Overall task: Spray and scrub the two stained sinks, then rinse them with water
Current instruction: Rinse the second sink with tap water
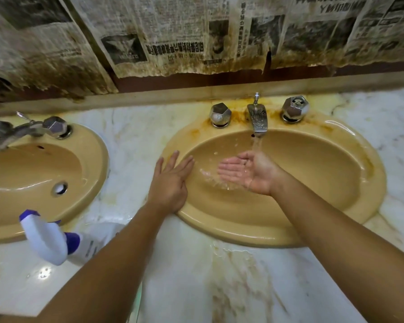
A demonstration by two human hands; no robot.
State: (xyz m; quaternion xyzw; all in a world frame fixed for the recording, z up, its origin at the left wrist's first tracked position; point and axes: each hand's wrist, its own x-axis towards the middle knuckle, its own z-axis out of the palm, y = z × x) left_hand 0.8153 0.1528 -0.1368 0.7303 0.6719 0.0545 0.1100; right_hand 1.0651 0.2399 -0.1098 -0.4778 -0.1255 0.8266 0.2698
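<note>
- Far left, left sink: tan, set into the marble counter, chrome tap at the back rim; lay well apart from both hands.
- Just below, spray bottle: white with blue trim, lay on its side on the counter, head overlapping the left sink's front rim; just beside the left forearm, gripped by neither hand.
- Centre, left hand: rested palm down on the left rim of the right sink, fingers straight and spread, holding nothing.
- Inside that basin, right hand: held palm up under the running water, fingers together and slightly cupped, gripping nothing; wet, with splashes off the fingertips toward the left hand.
- Directly above, spout: flanked by the left knob and the right knob, all chrome.
- Around those fittings, rust-brown stains: spread over the right sink's back rim and the counter behind.
- Across the wall behind, yellowed newspaper: pasted up, torn and stained along the lower edge.
</note>
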